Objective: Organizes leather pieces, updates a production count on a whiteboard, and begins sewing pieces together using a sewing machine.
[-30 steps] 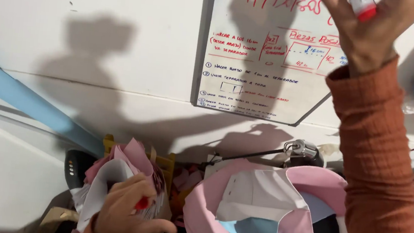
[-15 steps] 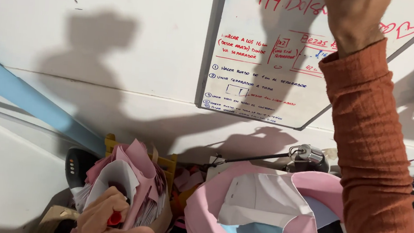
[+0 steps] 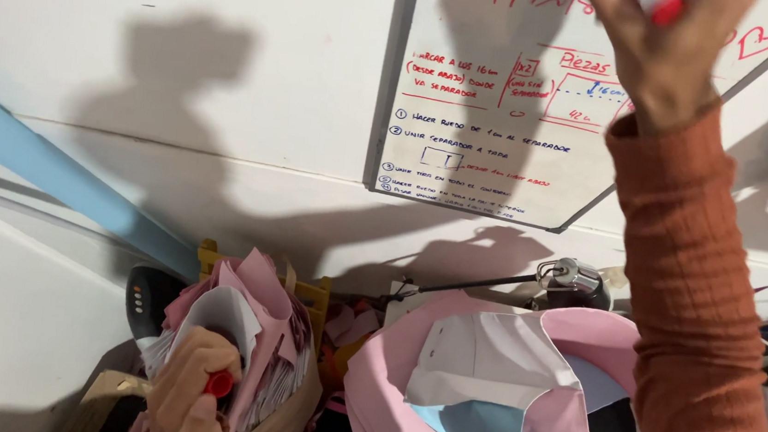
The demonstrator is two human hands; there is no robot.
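I am seeing my right hand (image 3: 662,60) reaching up against the whiteboard (image 3: 501,152) on the wall, its fingers closing around a marker (image 3: 659,4) whose red tip is showing at the top edge of the view; the rust-orange sleeve (image 3: 695,308) is running down from the wrist to the lower right corner. My left hand (image 3: 188,393) is sitting low at the bottom left, fingers curling and pinching a small red cap (image 3: 220,383), and it is pressing against a bundle of pink and white fabric pieces (image 3: 240,324) standing in a yellow holder (image 3: 317,292). Just to the right of that bundle a large pink fabric piece (image 3: 481,382) with white and light blue layers is lying open, touching the sleeve. A black handle (image 3: 147,302) is poking up beside the bundle on its left, and a pale blue strip (image 3: 54,173) is slanting across the white wall (image 3: 185,60). Behind the pink fabric a metal clamp on a thin rod (image 3: 564,276) is showing
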